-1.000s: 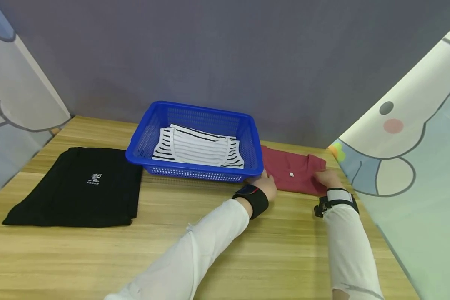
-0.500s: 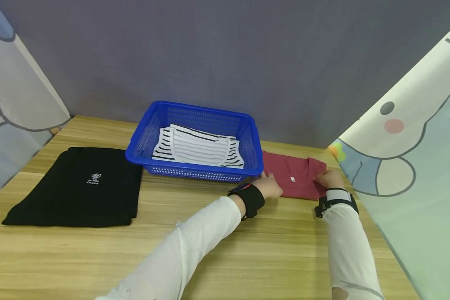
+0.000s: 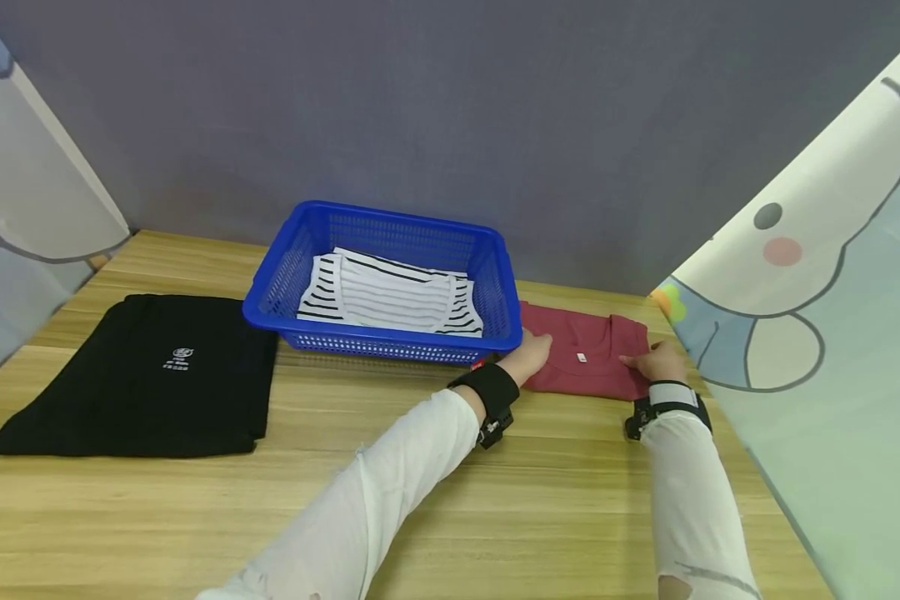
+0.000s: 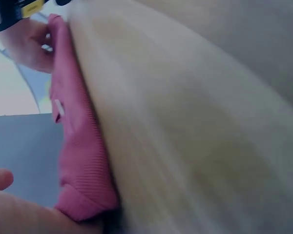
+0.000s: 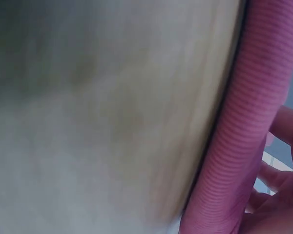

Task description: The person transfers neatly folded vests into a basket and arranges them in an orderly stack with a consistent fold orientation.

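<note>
Left hand (image 3: 527,357) has shifted to the left end of the shirt (image 3: 598,369), thumb and finger apart. Right fingers (image 3: 633,362) pinch its right end.

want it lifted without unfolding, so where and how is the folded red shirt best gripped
Probably by both short ends, left hand and right hand coming from the near side: the red shirt lies flat and wide, so one-sided lifting might unfold it. The blue basket crowds its left end.

Soft, even room light; wrist views dimmer, cooler.
I note the tabletop (image 3: 562,508) lit clearly to its back edge, faint shadow under the left sleeve (image 3: 363,500); in both wrist views the tabletop blurs.
</note>
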The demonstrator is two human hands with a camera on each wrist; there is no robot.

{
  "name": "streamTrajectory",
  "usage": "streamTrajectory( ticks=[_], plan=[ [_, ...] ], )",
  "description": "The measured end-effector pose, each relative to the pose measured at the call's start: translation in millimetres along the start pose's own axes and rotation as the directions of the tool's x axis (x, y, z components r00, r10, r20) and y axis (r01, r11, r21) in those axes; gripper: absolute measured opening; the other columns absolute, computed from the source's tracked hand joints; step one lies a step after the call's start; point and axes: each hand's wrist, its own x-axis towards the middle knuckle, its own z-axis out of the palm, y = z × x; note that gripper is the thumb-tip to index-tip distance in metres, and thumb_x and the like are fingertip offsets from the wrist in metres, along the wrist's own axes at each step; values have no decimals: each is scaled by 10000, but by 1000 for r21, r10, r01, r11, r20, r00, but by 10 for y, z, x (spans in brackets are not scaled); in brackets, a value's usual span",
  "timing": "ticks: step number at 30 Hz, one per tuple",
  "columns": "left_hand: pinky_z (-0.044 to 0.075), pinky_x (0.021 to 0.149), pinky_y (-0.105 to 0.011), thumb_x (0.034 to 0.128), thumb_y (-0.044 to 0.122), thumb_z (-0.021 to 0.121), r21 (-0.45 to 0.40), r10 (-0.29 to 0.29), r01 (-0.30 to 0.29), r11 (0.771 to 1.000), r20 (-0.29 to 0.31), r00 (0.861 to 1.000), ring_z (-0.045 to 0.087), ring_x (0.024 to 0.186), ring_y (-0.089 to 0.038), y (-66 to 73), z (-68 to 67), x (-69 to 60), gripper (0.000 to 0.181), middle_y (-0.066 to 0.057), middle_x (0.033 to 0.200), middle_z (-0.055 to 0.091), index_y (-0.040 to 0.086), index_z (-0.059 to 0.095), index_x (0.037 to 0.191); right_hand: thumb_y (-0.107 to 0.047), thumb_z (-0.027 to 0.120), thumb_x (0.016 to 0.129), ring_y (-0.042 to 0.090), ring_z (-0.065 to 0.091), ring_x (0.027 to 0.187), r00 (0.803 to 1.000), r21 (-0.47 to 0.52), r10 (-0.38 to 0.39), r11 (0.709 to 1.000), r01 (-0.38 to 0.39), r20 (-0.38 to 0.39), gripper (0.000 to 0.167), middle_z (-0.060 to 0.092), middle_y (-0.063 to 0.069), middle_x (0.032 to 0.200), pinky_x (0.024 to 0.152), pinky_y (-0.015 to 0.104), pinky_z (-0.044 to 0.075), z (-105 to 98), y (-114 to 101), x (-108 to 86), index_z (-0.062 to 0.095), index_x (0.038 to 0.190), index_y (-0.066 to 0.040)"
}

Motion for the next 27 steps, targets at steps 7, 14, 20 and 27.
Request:
streamTrajectory(
  ticks=[7,14,20,27],
  plan=[
    [262,1136,-338,981,258,472,-88,27,-33,996,-68,997,231,1427,-222,-61,87,8,674,-105,1564,194,-3,133,1502,-368,642,864,365,503,941,1000,-70,-7,998,7,2,704,530,344,1157,894,480,445,16,21,58,466,1208,220],
    [300,1117,-333,941,231,532,-205,-23,-12,979,-169,985,317,1388,-243,-52,148,34,633,-139,1505,333,-42,281,1454,-373,659,860,364,476,934,1000,-49,25,998,-25,12,731,510,346,1161,901,471,440,10,27,70,459,1219,231],
    [284,1124,-321,902,161,564,-332,-47,-23,943,-201,978,336,1372,-237,-48,181,43,620,-132,1479,370,-21,318,1441,-371,663,852,358,452,997,996,24,36,999,-38,87,780,463,333,1222,953,476,419,-53,39,46,395,1285,220],
    [304,1116,-328,895,168,587,-396,-89,5,918,-194,977,372,1353,-245,-71,196,71,590,-141,1450,417,-41,377,1405,-365,678,834,337,487,938,992,49,-38,998,33,117,750,494,311,1124,824,409,466,-122,65,57,446,1247,216]
  ],
)
